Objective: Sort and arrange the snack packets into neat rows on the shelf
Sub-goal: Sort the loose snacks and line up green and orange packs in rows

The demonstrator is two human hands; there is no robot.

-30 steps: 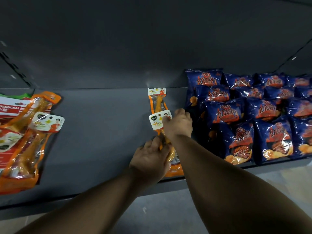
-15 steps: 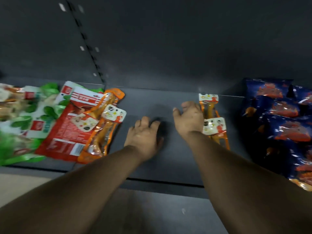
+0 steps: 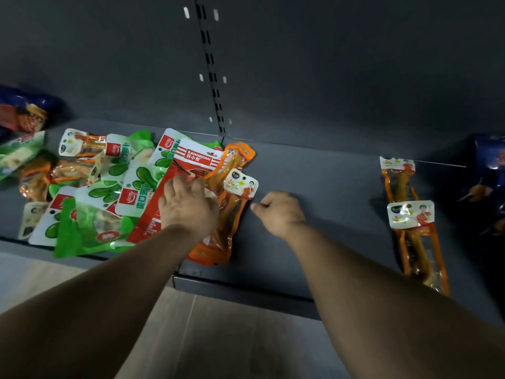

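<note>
A jumbled pile of snack packets lies on the left of the dark shelf (image 3: 322,181): green packets (image 3: 136,184), a red packet (image 3: 195,160) and two overlapping orange packets (image 3: 232,214) at its right edge. My left hand (image 3: 188,206) lies on the red packet and the orange packets with its fingers bent down; whether it grips one is hidden. Just right of the orange packets, my right hand (image 3: 278,212) is curled on the bare shelf and holds nothing. Two more orange packets (image 3: 418,242) lie in a line at the right.
Dark blue packets (image 3: 489,173) sit at the far right edge, and one more blue packet (image 3: 21,113) at the far left. A slotted upright (image 3: 210,64) runs up the back wall. The shelf's front lip (image 3: 246,291) runs below my arms.
The view has swung left, away from the blue packets. Both hands left the two lined-up orange packets and moved left to the pile. My left hand now lies on it.
</note>
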